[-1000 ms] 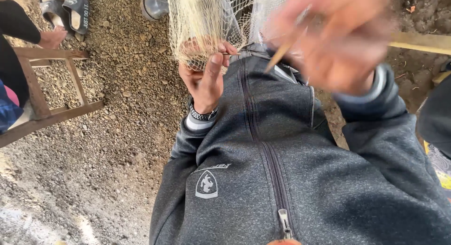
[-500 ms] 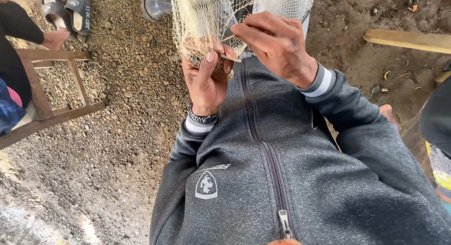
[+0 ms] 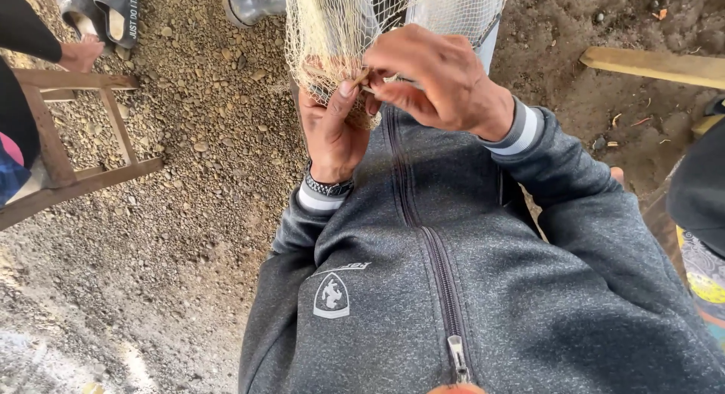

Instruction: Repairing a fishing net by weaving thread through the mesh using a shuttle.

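A pale yellow mesh net (image 3: 332, 24) hangs in front of my chest, bunched at its lower edge. My left hand (image 3: 332, 133), with a watch at the wrist, pinches that bunched edge between thumb and fingers. My right hand (image 3: 442, 80) is closed just to the right and touches the left hand's fingertips. Its fingers hold a thin wooden needle (image 3: 361, 78), of which only a brown tip shows against the net. Both arms are in a grey zip jacket (image 3: 423, 273).
Gravel ground (image 3: 196, 160) lies to the left, dark soil to the right. A wooden stool frame (image 3: 72, 129) stands at the left beside another person's foot and sandals (image 3: 102, 9). A wooden plank (image 3: 657, 65) lies at upper right, a boot (image 3: 253, 1) at the top.
My right hand, raised and blurred with the wooden needle a second ago, has come down and left to the net and now rests against my left hand's fingers.
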